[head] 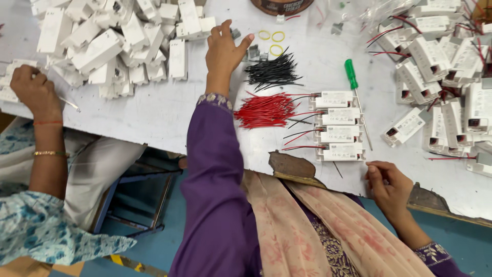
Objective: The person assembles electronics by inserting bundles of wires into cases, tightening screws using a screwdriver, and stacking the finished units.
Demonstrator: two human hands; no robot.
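Observation:
My left hand [224, 51] reaches forward in a purple sleeve, fingers spread, empty, next to a heap of white plastic housings [118, 41]. My right hand [389, 184] rests curled at the table's near edge, just right of a column of several white units with red and black leads [338, 125]; I see nothing in it. A bundle of red wires [264, 110] and a bundle of black wires [271, 72] lie between my hands. A green-handled screwdriver [351, 74] lies beside the units.
A co-worker's hand [33, 90] at the left holds a thin tool over a white part. More wired white units [446, 77] are piled at the right. Yellow rubber bands [271, 41] lie at the back. The table edge [292, 166] is chipped.

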